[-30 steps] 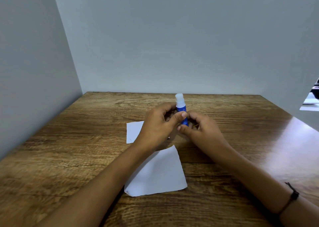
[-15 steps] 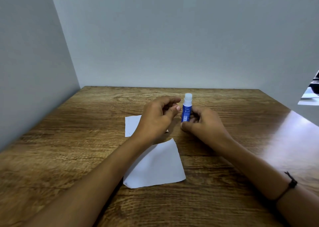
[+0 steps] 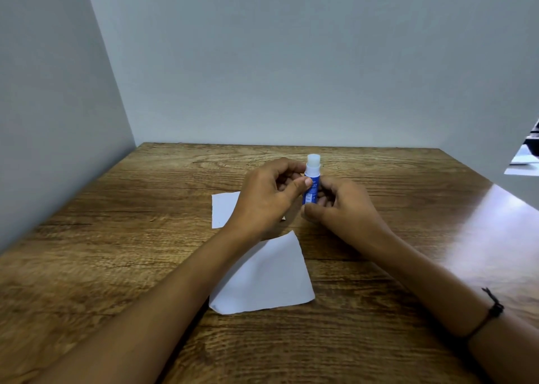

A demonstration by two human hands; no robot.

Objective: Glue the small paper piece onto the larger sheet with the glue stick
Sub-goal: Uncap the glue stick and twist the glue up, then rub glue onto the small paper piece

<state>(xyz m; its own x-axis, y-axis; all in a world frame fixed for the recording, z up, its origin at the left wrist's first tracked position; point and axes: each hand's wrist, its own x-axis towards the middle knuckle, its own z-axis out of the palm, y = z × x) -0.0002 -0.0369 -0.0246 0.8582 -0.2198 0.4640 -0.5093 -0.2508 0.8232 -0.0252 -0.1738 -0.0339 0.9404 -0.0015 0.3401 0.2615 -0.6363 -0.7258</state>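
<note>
Wood-grain table [image 3: 116, 267] fills the lower half of the view, boxed in by plain grey walls [image 3: 291, 62]. On it lie two white papers. The larger sheet [image 3: 271, 278] sits at about 6 o'clock from the hands, partly under the left forearm; the small paper piece [image 3: 224, 208] lies at 9 o'clock from them, its right part hidden behind the left hand [image 3: 268, 197]. They appear apart, with bare wood between, and neither shows any visible glue.

Both hands meet near the table's middle around the glue stick [image 3: 311, 192], held upright just above the surface. The right hand [image 3: 341, 208] grasps the blue barrel low down, and the left pinches it higher with thumb and fingers. Its whitish top [image 3: 313, 162] points to 12 o'clock; whether that is cap or bared glue cannot be told.

The task looks barely begun: spreading glue, placing the piece and pressing all seem left.
</note>
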